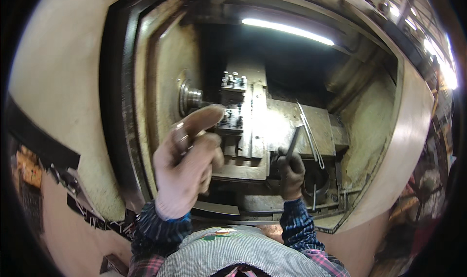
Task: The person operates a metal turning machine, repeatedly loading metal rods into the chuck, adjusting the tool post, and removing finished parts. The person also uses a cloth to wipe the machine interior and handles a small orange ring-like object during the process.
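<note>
The machine has stained pale walls, lit inside by a tube lamp; the floor is brownish. The right hand is closed around a dark slim bar, slanting near a metal rod. The gloved left hand is half curled; its grip on a small shiny piece I cannot tell.

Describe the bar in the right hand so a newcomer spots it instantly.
Start at the strip lamp glowing high inside the machine, then drop to the right hand near the opening's lower edge. The narrow bar juts upward from its grip, leaning slightly right. Unlike the thin, bright rods just right of it, it's dark and held.
</note>
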A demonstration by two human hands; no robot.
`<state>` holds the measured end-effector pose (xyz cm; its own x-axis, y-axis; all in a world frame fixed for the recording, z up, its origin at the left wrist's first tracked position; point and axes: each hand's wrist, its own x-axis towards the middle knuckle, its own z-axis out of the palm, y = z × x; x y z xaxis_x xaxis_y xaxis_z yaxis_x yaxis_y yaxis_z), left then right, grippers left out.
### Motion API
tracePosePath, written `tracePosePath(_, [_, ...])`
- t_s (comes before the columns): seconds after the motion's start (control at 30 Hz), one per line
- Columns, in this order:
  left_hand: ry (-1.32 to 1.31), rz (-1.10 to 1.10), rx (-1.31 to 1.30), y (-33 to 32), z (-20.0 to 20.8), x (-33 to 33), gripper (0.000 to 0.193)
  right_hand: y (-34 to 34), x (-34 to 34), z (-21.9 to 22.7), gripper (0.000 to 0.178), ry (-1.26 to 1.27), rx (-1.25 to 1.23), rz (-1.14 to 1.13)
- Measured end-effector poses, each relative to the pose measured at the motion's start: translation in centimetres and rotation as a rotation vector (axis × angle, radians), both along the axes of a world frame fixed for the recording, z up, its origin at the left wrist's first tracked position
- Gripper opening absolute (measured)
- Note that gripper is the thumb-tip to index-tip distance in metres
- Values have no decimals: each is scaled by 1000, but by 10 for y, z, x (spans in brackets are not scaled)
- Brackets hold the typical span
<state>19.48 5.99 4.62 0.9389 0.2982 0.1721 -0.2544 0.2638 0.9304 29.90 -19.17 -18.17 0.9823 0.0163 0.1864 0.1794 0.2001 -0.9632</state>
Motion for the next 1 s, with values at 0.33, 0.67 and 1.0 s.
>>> tracePosePath(0.33, [-218, 816, 211, 97, -17, -200, 45, 48, 97, 75, 34, 0, -187, 198])
tracePosePath(0.67, [-3, 1400, 618, 191, -65, -190, 37, 123, 165, 124, 38, 113, 607, 903])
tracePosePath(1.0, [-21, 1528, 500, 186, -80, -170, 34, 180, 251, 32, 16, -580, -1183, 825])
